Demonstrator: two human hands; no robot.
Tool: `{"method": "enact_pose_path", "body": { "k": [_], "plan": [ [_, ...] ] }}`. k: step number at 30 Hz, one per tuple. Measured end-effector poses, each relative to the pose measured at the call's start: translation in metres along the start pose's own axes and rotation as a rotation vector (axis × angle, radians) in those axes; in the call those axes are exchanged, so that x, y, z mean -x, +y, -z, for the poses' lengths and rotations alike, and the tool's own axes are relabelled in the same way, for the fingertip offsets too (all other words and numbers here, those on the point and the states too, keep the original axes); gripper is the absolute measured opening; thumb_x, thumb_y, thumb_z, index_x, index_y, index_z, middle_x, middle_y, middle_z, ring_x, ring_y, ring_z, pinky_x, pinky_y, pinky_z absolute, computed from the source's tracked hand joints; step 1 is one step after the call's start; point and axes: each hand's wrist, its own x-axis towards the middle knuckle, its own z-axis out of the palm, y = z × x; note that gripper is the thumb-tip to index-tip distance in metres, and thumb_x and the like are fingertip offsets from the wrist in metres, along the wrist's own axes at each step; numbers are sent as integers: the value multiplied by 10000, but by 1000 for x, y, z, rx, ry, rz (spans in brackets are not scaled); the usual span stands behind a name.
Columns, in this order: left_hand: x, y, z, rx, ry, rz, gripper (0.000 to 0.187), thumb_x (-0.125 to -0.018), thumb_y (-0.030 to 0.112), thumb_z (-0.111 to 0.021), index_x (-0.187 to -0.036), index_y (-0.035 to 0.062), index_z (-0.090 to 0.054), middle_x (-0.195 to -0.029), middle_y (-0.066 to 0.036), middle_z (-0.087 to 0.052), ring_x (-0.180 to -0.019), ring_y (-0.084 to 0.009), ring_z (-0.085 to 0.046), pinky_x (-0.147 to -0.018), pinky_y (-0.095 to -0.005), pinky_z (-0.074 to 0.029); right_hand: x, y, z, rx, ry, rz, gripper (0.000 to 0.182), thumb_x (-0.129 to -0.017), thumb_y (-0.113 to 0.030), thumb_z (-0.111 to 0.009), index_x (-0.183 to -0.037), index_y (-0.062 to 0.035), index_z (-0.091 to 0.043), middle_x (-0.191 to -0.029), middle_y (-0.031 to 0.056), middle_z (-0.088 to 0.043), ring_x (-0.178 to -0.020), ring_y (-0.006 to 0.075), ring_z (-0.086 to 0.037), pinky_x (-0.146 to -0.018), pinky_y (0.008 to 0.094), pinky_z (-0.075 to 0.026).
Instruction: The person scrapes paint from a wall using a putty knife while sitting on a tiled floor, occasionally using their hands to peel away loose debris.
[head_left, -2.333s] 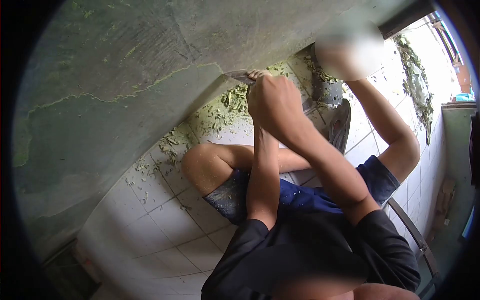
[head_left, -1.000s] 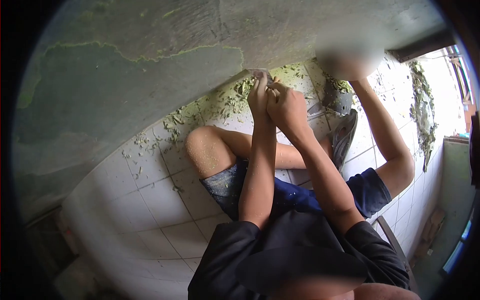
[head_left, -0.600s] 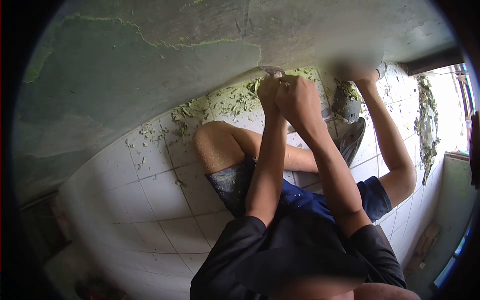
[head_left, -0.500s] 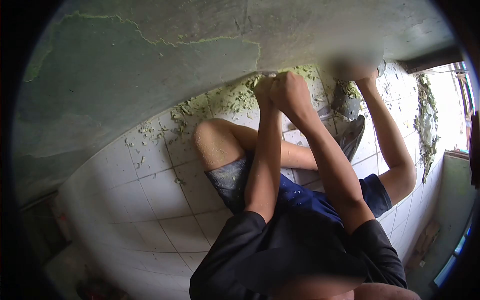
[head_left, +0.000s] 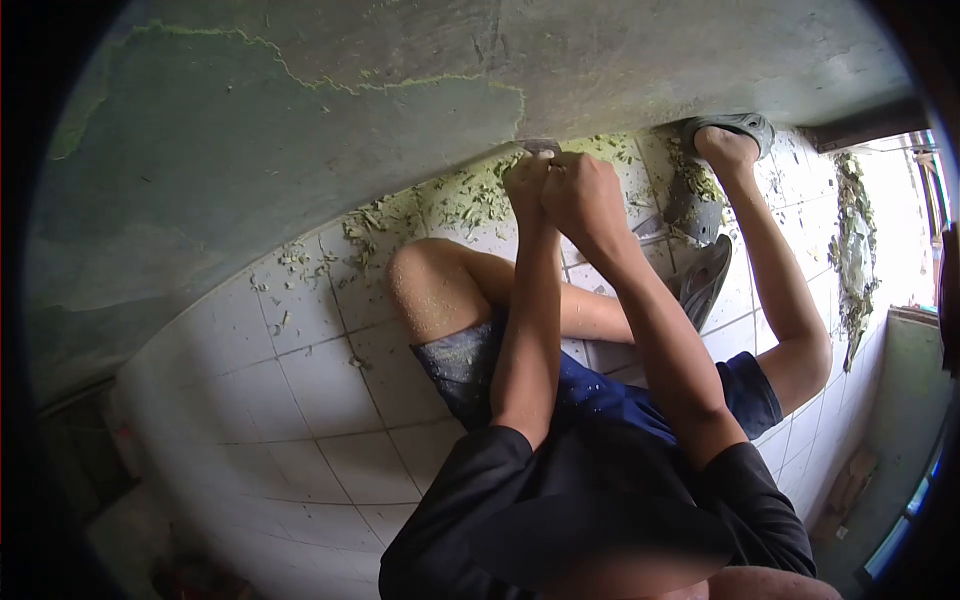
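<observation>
Close together at the foot of the wall, both my hands are closed around one scraper (head_left: 541, 146). Its flat grey blade shows just beyond my knuckles, at the wall's lower edge; the handle is hidden inside my fists. My left hand (head_left: 527, 188) grips it on the left, and my right hand (head_left: 584, 196) is wrapped on beside it. The wall (head_left: 300, 140) is grey-green, with a jagged outline where paint has come off. Pale green paint flakes (head_left: 475, 203) lie scattered along the floor below the blade.
A dark grey container (head_left: 693, 213) holding flakes stands right of my hands. My bent legs rest on white floor tiles (head_left: 330, 400), one foot in a grey sandal (head_left: 735, 128) by the wall, another sandal (head_left: 707, 284) nearer. More debris (head_left: 853, 250) lies along the bright opening at right.
My hands have shifted slightly down, away from the wall, and more of the scraper's blade shows. My legs stay about where they were.
</observation>
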Motion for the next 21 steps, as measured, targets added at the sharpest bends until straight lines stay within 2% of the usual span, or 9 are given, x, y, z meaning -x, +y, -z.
{"method": "enact_pose_path", "body": {
  "k": [2, 3, 6, 7, 8, 10, 11, 20, 21],
  "plan": [
    [3, 10, -12, -88, 76, -14, 315, -897, 45, -593, -604, 78, -481, -599, 30, -485, -574, -59, -431, -500, -284, -342, 3, -14, 12, -74, 79, 71, 274, -880, -168, -526, -834, 22, -719, -751, 304, -651, -729, 475, -668, -722, 519, -550],
    [-4, 3, -1, -591, -10, -528, 313, -892, 40, -593, -605, 82, -476, -597, 33, -473, -578, -61, -428, -502, -290, -344, 4, -16, 11, -54, 52, 52, 272, -878, -166, -531, -851, 24, -724, -752, 303, -653, -732, 474, -670, -722, 517, -552],
    [-18, -38, 29, -485, -28, -456, 322, -901, 48, -589, -606, 91, -467, -602, 41, -466, -584, -59, -427, -503, -290, -347, 5, -7, 2, -1, 5, 14, 266, -873, -156, -537, -893, 18, -737, -748, 299, -654, -736, 466, -675, -719, 512, -556],
    [-23, -29, 34, -1015, -82, -941, 322, -899, 41, -588, -608, 92, -460, -608, 50, -463, -574, -57, -416, -498, -283, -338, 7, -5, 3, -19, 26, 58, 260, -870, -152, -539, -889, 16, -737, -740, 298, -651, -727, 465, -674, -717, 511, -557],
    [-23, -13, 18, -1009, -83, -957, 322, -899, 41, -588, -608, 92, -460, -608, 50, -463, -574, -57, -416, -498, -283, -338, 6, -11, 9, -35, 52, 106, 254, -866, -148, -542, -885, 15, -736, -732, 297, -649, -719, 464, -673, -714, 510, -558],
    [-4, 1, 0, -349, 4, -354, 324, -902, 38, -585, -609, 92, -458, -612, 56, -463, -572, -55, -410, -497, -275, -327, 12, -18, 17, -37, 62, 53, 253, -864, -146, -535, -875, 16, -730, -729, 300, -646, -715, 465, -670, -709, 514, -556],
    [-5, 2, 3, -233, -26, -222, 317, -900, 33, -592, -617, 93, -461, -612, 54, -460, -573, -51, -406, -496, -269, -319, 13, -20, 19, -33, 37, 48, 259, -870, -152, -533, -880, 14, -730, -734, 298, -648, -717, 467, -669, -707, 516, -554],
    [4, 11, -16, 29, 39, -83, 292, -881, 34, -588, -613, 79, -482, -615, 50, -467, -577, -51, -413, -498, -273, -324, 3, -20, 28, 31, 38, 87, 274, -871, -169, -534, -839, 27, -722, -762, 304, -653, -747, 486, -664, -742, 537, -547],
    [-1, 13, -14, -73, 15, -162, 269, -877, 32, -588, -625, 75, -503, -625, 48, -489, -578, -54, -421, -501, -276, -334, 1, -18, 27, 27, 34, 91, 274, -871, -169, -534, -839, 27, -722, -762, 304, -653, -747, 486, -664, -742, 537, -547]
  ]
}}
